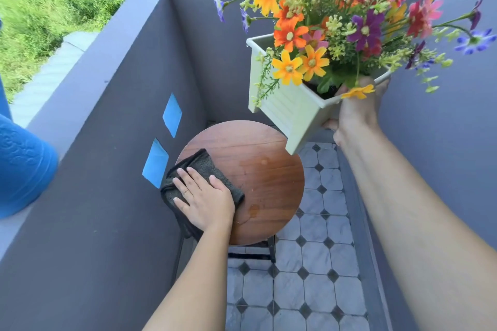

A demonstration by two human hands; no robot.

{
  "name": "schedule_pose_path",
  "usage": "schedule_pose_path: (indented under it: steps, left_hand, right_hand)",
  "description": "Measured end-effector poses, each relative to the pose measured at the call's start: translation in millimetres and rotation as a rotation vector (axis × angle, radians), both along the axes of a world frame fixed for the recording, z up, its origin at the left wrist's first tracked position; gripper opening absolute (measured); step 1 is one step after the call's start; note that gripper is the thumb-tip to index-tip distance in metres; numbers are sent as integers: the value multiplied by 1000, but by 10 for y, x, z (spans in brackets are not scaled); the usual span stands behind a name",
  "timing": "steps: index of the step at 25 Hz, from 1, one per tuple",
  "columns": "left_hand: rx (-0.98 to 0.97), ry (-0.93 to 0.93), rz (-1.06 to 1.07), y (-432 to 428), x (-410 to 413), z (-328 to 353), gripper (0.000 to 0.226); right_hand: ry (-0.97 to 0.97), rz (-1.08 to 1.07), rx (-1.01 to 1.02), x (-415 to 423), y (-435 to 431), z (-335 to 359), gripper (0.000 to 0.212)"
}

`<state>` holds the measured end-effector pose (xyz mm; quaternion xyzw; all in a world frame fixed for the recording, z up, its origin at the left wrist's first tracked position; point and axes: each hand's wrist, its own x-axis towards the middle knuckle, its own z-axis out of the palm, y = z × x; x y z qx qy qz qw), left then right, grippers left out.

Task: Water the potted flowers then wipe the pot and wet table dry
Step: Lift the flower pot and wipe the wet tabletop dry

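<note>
- Right forearm (419, 223) fills the near right corner and reaches up to the right hand (355, 111).
- That right hand grips the pale square pot (290, 113) at its near corner, thumb over the rim and fingers curled underneath.
- The pot is up in the air and tilted, clear of the desk (266, 169), which lies below it and to the left of the right hand.
- The flowers (336, 24) spray up and out above the right hand (orange, yellow, purple, red, a few blue).
- Across to the left hand (207, 196): it lies flat with the fingers straight, pressing down on a dark grey cloth (200, 164).
- The cloth is folded, sits on the left edge of the round wooden desk and hangs a little over the rim under the wrist.
- Wet patches (252, 211) shine on the wood just right of the left hand, between the two hands.
- A blue embossed container (24, 166) sits on the ledge well to the left of the left hand.
- The grey tiled floor (317, 290) shows below the desk, between the two forearms.
- Two blue diamond openings (172, 114) sit in the wall just beyond the left hand.
</note>
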<state>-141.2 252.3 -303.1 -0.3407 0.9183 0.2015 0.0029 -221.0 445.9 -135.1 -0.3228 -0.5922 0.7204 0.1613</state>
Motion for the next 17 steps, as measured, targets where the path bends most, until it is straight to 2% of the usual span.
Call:
schedule_pose_path:
  steps: [9, 12, 17]
  left_hand:
    - [32, 11, -19, 317, 522, -18, 60]
    - [53, 32, -59, 479, 617, -6, 66]
    - [53, 62, -134, 758, 720, -56, 59]
  right_hand:
    - [17, -3, -14, 198, 101, -4, 98]
    - [9, -13, -13, 223, 137, -17, 100]
    - [13, -22, -14, 216, 227, -62, 99]
